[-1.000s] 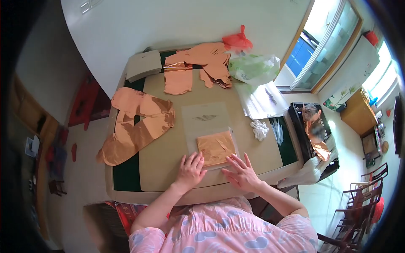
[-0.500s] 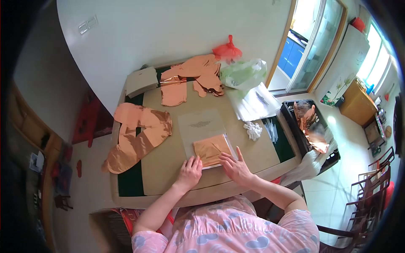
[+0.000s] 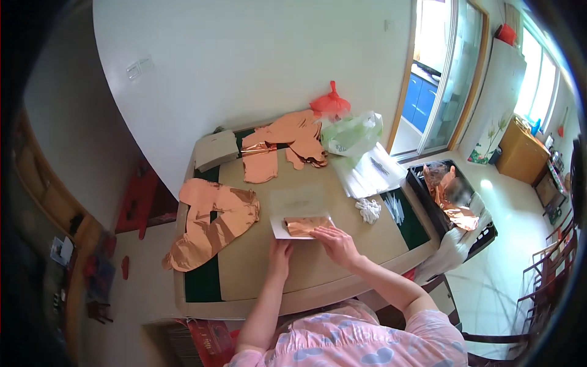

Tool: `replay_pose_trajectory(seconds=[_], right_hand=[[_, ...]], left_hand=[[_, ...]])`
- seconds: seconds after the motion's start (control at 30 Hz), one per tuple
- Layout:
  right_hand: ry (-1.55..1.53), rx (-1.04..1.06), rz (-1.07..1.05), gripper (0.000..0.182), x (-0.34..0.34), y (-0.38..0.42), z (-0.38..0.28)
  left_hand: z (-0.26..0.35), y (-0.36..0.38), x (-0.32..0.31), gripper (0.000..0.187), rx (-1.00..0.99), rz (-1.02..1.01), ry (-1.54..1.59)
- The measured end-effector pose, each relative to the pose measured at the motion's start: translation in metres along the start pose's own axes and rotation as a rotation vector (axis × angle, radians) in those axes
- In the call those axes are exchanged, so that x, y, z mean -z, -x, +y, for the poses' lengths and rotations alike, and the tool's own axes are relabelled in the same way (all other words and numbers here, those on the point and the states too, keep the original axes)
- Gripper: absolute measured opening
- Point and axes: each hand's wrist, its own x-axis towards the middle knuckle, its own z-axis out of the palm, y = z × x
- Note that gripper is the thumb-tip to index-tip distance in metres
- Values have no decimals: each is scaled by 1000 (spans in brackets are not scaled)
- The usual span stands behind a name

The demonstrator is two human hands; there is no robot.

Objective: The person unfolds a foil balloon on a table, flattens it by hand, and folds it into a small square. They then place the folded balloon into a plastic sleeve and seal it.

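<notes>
A clear plastic bag [image 3: 299, 197] holds a white card [image 3: 279, 229] and a folded copper foil sheet [image 3: 299, 227]. Its near edge tilts up off the table. My left hand [image 3: 280, 255] grips that edge from below at the left, its fingertips hidden under the card. My right hand [image 3: 336, 243] is closed over the near right corner, fingers across the foil and thumb out of sight. To the left lies a large flat copper foil balloon [image 3: 214, 217] with a slot in its middle.
Behind are a stack of copper foil balloons [image 3: 296, 134], grey-brown cards [image 3: 216, 150], a red bag [image 3: 331, 103] and a pale green bag [image 3: 353, 136]. Clear sleeves [image 3: 370, 174], a white bundle [image 3: 368, 211] and thin strips [image 3: 394, 209] lie right. A black crate [image 3: 428, 199] stands beside the table.
The bag's near edge has risen from the table. My left hand has gone from on top of the foil to beneath the edge; my right fingers have closed over the corner.
</notes>
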Motion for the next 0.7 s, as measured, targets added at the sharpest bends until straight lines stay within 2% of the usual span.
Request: replay_pose_trajectory(seconds=[0.07, 0.1, 0.3, 0.43, 0.53, 0.63, 0.7], right_hand=[[-30, 5, 3, 44, 0, 1, -8], [-45, 3, -2, 44, -1, 3, -11], [-30, -12, 75, 31, 3, 2, -13], [-61, 18, 129, 27, 1, 0, -9], [-48, 24, 132, 28, 2, -2, -11], [-116, -8, 53, 47, -5, -1, -12], [-153, 0, 56, 46, -6, -2, -18]], left_hand=[[-25, -28, -1, 43, 47, -66, 220], [-15, -32, -10, 37, 97, -66, 359], [-8, -34, -21, 42, 80, -447, 439], [-7, -28, -20, 47, 34, -415, 398], [-2, -24, -19, 43, 71, -358, 338], [-3, -28, -26, 35, 115, -229, 243], [-5, -32, -32, 32, 62, -187, 226]])
